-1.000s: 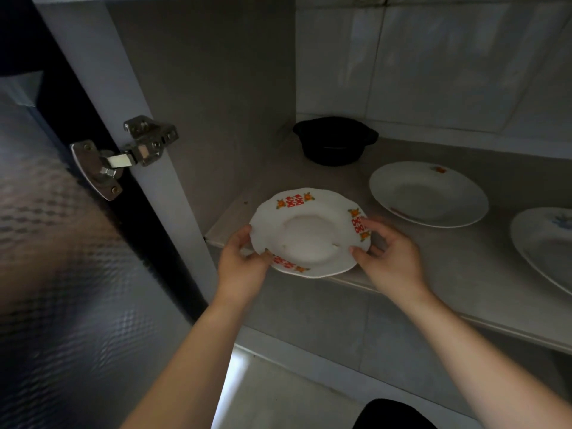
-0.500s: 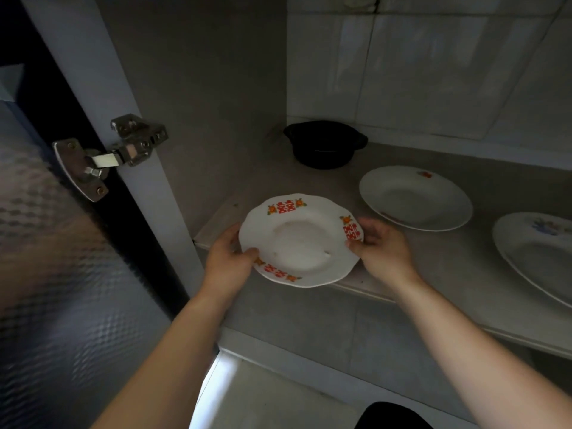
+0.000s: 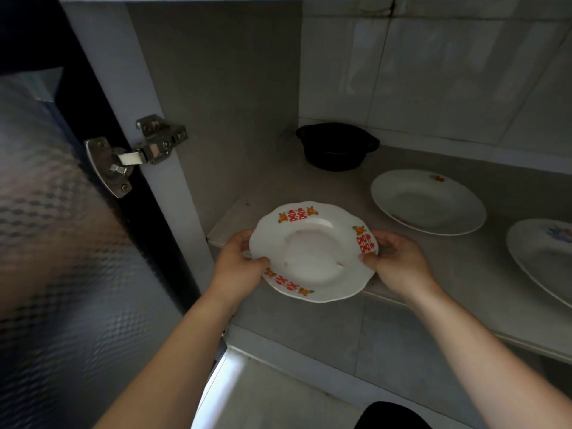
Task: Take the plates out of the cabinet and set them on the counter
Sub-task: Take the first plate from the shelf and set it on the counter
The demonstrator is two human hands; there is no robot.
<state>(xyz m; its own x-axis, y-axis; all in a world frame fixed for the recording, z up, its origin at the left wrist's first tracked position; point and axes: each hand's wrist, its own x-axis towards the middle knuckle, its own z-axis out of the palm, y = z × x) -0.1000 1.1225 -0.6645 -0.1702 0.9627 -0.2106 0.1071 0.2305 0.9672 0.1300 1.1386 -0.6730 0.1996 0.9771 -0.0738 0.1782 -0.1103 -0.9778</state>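
Observation:
A white plate with red and orange marks on its scalloped rim (image 3: 312,252) is held level at the front left edge of the cabinet shelf (image 3: 464,274), partly past the edge. My left hand (image 3: 238,267) grips its left rim and my right hand (image 3: 399,264) grips its right rim. A second white plate (image 3: 428,201) lies flat on the shelf behind and to the right. A third plate with a blue mark (image 3: 544,255) lies at the far right, cut off by the frame.
A black two-handled pot (image 3: 335,147) stands at the back of the shelf. The open cabinet door with patterned glass (image 3: 62,274) and its metal hinge (image 3: 133,153) fill the left. The cabinet's white side post (image 3: 148,144) is close to my left arm. A lower surface (image 3: 263,397) shows below.
Both hands have drawn the red-marked plate slightly forward, off the shelf's front edge. The other plates and the pot have not moved.

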